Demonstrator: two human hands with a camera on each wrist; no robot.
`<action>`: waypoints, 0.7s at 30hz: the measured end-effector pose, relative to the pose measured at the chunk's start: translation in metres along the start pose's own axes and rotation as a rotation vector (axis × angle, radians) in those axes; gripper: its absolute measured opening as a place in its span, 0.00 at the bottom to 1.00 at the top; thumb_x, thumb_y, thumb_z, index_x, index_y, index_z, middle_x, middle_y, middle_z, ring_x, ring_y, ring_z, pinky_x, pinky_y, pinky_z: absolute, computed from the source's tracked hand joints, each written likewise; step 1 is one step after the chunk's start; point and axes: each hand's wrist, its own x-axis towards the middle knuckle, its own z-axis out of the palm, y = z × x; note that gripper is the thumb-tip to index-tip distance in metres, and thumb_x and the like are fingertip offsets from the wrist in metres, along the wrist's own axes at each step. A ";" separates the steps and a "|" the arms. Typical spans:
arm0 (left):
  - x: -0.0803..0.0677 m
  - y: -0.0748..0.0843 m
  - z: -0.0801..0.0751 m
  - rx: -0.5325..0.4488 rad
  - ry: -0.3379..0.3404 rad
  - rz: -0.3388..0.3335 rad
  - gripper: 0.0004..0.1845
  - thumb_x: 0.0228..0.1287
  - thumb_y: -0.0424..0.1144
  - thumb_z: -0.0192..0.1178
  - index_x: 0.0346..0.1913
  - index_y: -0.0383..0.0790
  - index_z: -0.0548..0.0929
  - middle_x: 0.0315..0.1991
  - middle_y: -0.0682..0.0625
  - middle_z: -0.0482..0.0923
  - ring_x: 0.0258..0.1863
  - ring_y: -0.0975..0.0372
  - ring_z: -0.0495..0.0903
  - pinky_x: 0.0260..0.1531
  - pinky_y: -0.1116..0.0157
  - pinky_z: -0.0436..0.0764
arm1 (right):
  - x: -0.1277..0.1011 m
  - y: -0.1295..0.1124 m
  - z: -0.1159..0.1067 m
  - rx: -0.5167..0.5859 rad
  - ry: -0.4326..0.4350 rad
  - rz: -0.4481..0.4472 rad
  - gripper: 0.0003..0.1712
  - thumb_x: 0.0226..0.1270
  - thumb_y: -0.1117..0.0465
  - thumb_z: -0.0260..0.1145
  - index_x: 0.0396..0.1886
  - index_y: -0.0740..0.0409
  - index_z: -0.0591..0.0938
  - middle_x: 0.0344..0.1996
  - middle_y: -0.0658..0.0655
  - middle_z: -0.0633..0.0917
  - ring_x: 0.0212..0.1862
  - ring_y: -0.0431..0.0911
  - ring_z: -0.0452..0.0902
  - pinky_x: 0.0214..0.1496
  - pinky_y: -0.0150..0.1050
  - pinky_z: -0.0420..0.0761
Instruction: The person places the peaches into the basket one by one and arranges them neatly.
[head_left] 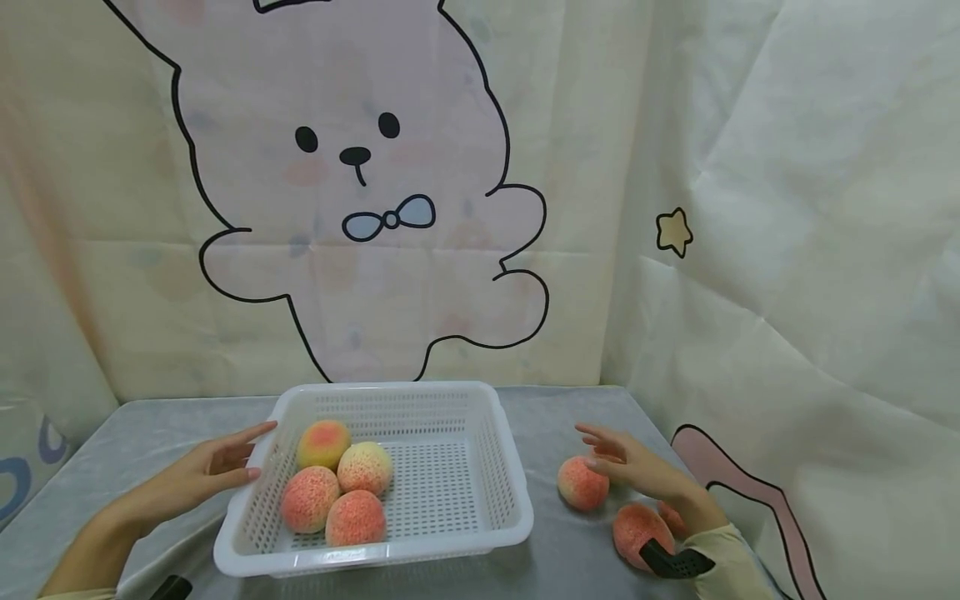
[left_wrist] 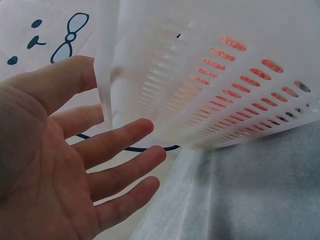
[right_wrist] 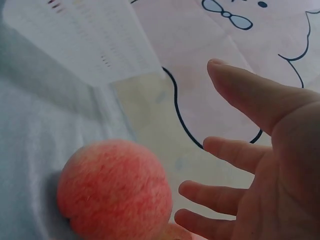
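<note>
— Starting from the left, what's going on around the basket (head_left: 510,467)?

— The left hand (head_left: 213,471) rests by its left wall, fingers straight and spread, holding nothing. Four peaches (head_left: 341,492) lie inside, toward its left side.

— And to the right of the basket?

— The right hand (head_left: 637,467) hovers over the nearest loose peach (head_left: 581,483), fingers spread, not gripping yet. I'd say it's reaching; next it must close round that peach.

Bare hands, left hand (head_left: 206,471) and right hand (head_left: 637,467), emerge from pale yellow sleeves (head_left: 731,567); a black perforated strap (head_left: 675,562) wraps the right wrist.
</note>
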 end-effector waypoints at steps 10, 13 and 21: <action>-0.002 -0.003 -0.002 -0.024 -0.021 0.011 0.40 0.78 0.44 0.52 0.82 0.37 0.44 0.77 0.24 0.52 0.61 0.70 0.78 0.55 0.38 0.80 | -0.007 0.005 0.006 0.031 -0.046 0.002 0.36 0.79 0.56 0.58 0.79 0.64 0.59 0.73 0.79 0.61 0.73 0.77 0.57 0.67 0.67 0.70; -0.002 -0.002 -0.001 -0.026 -0.023 0.015 0.40 0.78 0.44 0.52 0.82 0.37 0.44 0.77 0.25 0.52 0.57 0.80 0.75 0.56 0.39 0.80 | -0.008 0.006 0.008 0.058 -0.066 0.011 0.37 0.78 0.57 0.59 0.79 0.64 0.58 0.74 0.79 0.60 0.74 0.78 0.54 0.69 0.70 0.67; -0.002 -0.001 0.002 -0.002 0.006 -0.001 0.41 0.77 0.45 0.54 0.82 0.39 0.44 0.77 0.26 0.52 0.68 0.36 0.71 0.55 0.39 0.81 | -0.006 0.011 0.011 0.120 -0.127 -0.085 0.41 0.71 0.63 0.66 0.76 0.75 0.59 0.73 0.84 0.57 0.70 0.48 0.70 0.57 0.33 0.79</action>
